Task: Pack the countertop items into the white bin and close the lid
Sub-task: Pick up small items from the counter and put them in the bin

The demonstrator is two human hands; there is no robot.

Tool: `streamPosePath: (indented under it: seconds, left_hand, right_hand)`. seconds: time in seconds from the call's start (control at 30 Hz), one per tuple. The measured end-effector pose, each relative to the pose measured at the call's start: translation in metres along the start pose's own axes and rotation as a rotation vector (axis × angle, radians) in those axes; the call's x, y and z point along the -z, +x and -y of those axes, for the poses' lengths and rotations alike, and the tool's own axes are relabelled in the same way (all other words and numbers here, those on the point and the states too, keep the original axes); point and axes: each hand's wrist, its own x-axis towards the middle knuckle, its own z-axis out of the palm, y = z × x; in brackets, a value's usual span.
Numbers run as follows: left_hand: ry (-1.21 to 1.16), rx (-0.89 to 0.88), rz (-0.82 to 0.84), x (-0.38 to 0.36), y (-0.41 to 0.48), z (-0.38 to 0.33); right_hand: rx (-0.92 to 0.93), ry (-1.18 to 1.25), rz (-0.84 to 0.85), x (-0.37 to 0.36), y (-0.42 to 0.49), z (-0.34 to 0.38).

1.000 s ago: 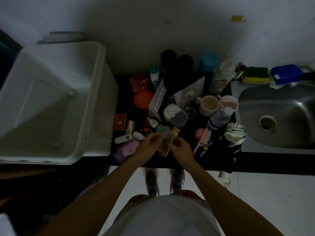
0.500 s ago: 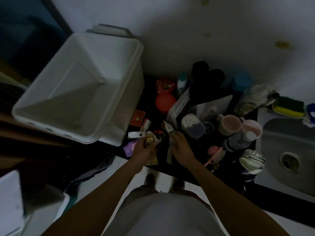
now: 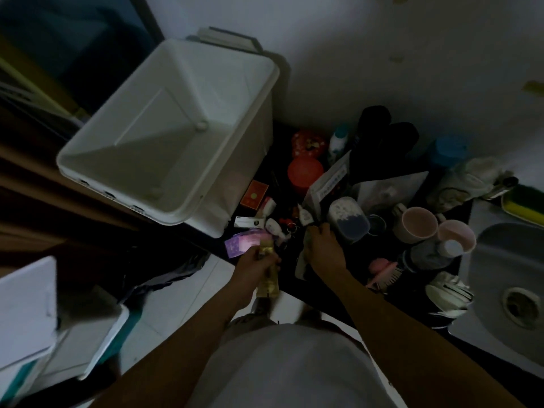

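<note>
**Operator:** Head view, and it's dim. Biggest thing I have is the white bin (image 3: 164,136), far left on the dark countertop (image 3: 321,293). It has no lid on and I can see straight down to its bare floor. To the right of it sits the steel sink (image 3: 506,293), at the right edge of the frame.

**Second:** And what lies between them?

**Operator:** A crowded pile. Toward the far wall, two dark upright bottles (image 3: 382,136) and a red round lid (image 3: 304,173). Nearer, two pink mugs (image 3: 419,223) side by side, and a clear jar (image 3: 348,219) with dark contents just left of them. A pink brush (image 3: 384,273) lies near the counter's near edge, and a small red box (image 3: 254,194) sits just beside the bin's wall.

**Second:** The hands?

**Operator:** My left hand (image 3: 256,262) is closed around a yellow tube (image 3: 268,279), which is out past the counter's near edge, over the floor, with a purple packet (image 3: 243,241) just beyond the knuckles. My right hand (image 3: 323,248) is down among the small items by the jar, fingers curled. There's something pale under it, but I can't tell whether it has hold of anything.
</note>
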Motion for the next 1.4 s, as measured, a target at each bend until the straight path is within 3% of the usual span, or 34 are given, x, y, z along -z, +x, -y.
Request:
streamPosePath:
  seconds: [0.17,0.37,0.57,0.73,0.83,0.97,1.2,1.3,1.4]
  left_hand:
    - [-0.068,-0.023,0.049,-0.023,-0.001,-0.014]
    - [-0.052,-0.016,0.184,-0.060,-0.002,-0.016]
    - [0.032,-0.044,0.202,-0.081,-0.008,-0.006]
    - [0.144,-0.067,0.359,-0.088,-0.015,0.003]
    - [0.147,-0.064,0.293,-0.096,-0.019,0.005]
    - [0.128,-0.027,0.276,-0.099,-0.021,0.006]
    - [0.189,-0.029,0.309,-0.095,-0.024,0.009]
    - [0.191,-0.020,0.309,-0.091,-0.027,0.010]
    - [0.177,-0.027,0.313,-0.084,-0.026,0.008]
  right_hand:
    - [-0.108,0.806,-0.029,0.008,-0.028,0.005]
    - [-0.241,1.159,-0.042,0.017,-0.067,0.001]
    - [-0.291,1.330,-0.106,0.033,-0.103,-0.010]
    - [-0.325,1.543,-0.094,0.035,-0.125,-0.024]
    - [-0.444,1.454,-0.204,0.030,-0.131,-0.036]
    - [-0.577,0.922,-0.343,0.005,-0.137,-0.065]
    - [-0.579,0.565,-0.047,-0.015,-0.133,-0.056]
    - [-0.590,0.476,-0.158,-0.022,-0.127,-0.058]
    - [-0.589,0.536,-0.333,-0.020,-0.128,-0.063]
